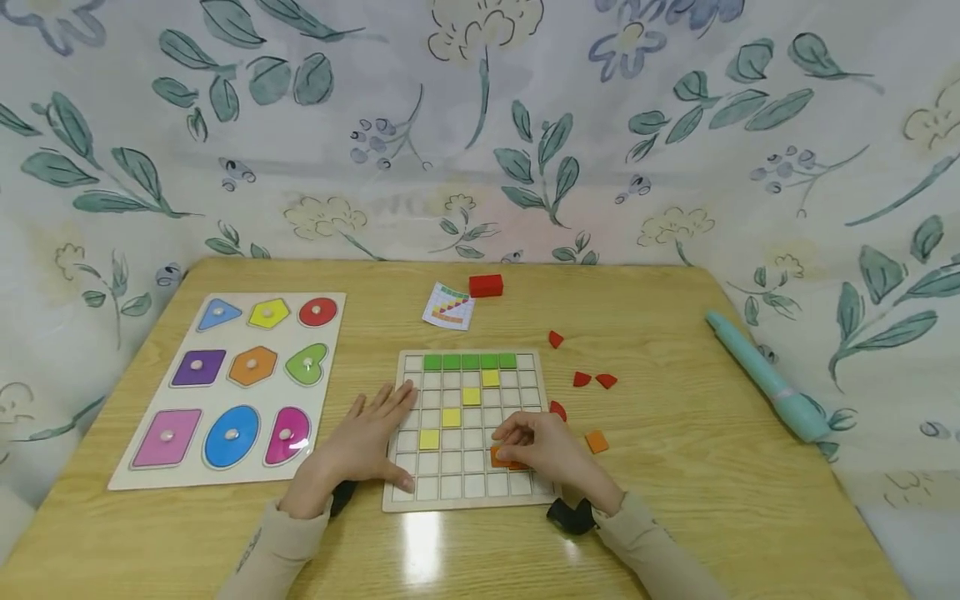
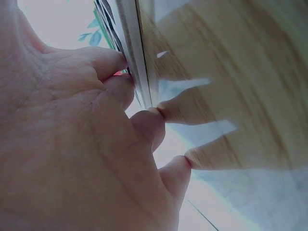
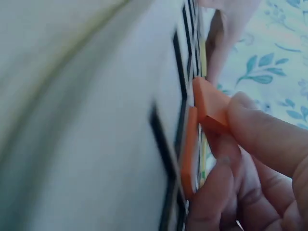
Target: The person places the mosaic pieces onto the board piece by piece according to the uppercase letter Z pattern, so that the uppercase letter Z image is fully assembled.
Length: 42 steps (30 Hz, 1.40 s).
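Observation:
A wooden grid board lies in the middle of the table, with a row of green square tiles along its far side and a diagonal of yellow square tiles. My left hand rests with spread fingers at the board's left edge. Between thumb and fingers, my right hand pinches an orange square tile over the board's lower right part. Just beside it, a second orange tile sits on the grid, partly covered by the hand in the head view.
Right of the board lie a loose orange tile and several red quarter-round pieces. Behind it are a pattern card and a red block. A knobbed shape puzzle stands left; a teal stick-like object lies far right.

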Each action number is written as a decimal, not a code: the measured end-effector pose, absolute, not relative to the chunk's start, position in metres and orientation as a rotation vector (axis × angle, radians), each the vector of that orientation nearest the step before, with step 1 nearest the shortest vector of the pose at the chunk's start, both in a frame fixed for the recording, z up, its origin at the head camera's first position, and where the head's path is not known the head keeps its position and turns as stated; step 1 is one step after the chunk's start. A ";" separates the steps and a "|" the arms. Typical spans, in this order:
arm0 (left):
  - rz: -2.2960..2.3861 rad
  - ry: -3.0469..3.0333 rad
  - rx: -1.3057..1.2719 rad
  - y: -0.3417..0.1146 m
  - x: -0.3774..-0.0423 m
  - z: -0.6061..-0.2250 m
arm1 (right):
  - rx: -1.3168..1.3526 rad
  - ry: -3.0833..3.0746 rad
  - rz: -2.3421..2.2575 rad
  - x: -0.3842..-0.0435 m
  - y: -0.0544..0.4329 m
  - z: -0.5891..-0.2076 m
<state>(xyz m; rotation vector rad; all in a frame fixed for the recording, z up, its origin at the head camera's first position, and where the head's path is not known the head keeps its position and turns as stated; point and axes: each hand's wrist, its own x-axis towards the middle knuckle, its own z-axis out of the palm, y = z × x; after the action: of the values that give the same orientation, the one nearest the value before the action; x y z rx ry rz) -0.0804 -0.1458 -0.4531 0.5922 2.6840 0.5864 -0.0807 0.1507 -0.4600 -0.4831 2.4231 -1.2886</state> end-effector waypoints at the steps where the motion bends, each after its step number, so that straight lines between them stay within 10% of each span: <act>1: 0.584 2.684 0.592 -0.146 -0.081 -0.454 | -0.466 2.424 -1.294 -0.080 0.149 -0.461; 42: 0.576 2.682 0.577 -0.145 -0.080 -0.452 | -0.564 2.535 -1.076 -0.109 0.255 -0.438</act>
<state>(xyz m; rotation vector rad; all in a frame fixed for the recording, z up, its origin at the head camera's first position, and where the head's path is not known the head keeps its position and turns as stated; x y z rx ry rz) -0.0802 -0.1447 -0.4519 0.5770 2.6825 0.5757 -0.1091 0.2555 -0.4382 -0.5642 2.5354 -1.0762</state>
